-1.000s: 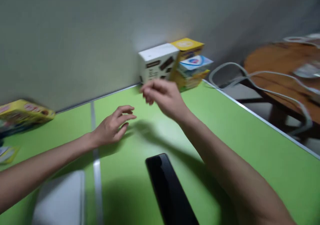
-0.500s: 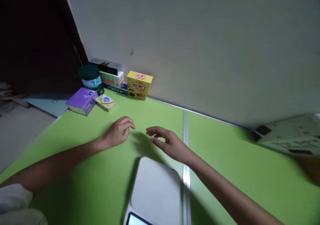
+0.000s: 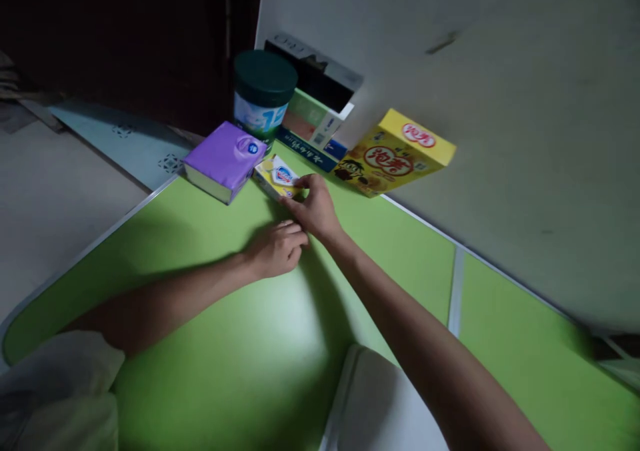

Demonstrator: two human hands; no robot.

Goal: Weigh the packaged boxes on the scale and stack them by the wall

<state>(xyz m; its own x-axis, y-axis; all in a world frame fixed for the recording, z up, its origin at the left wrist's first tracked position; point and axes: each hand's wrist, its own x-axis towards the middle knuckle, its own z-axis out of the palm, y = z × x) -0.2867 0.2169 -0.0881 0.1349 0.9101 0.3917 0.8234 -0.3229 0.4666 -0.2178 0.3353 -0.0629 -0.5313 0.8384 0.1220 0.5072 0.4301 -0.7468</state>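
My right hand (image 3: 317,207) has its thumb and fingers on the near end of a small yellow and white soap box (image 3: 277,176), which lies flat on the green table (image 3: 220,344). My left hand (image 3: 280,247) rests just below and left of it, fingers curled in, with nothing visible in them. Left of the soap box is a purple tissue pack (image 3: 227,157). Behind stands a tub with a dark green lid (image 3: 265,77). A yellow snack box (image 3: 395,154) leans into view to the right, near the wall.
Several boxes, a black and grey one (image 3: 315,67) on top, are stacked by the wall (image 3: 525,137). A white kitchen scale (image 3: 385,404) lies at the bottom, partly under my right forearm. A metal strip (image 3: 456,291) crosses the table at right.
The view has turned left and closer to the boxes. My right hand has reached forward and left onto the soap box. My left hand has stayed curled, now beside it.
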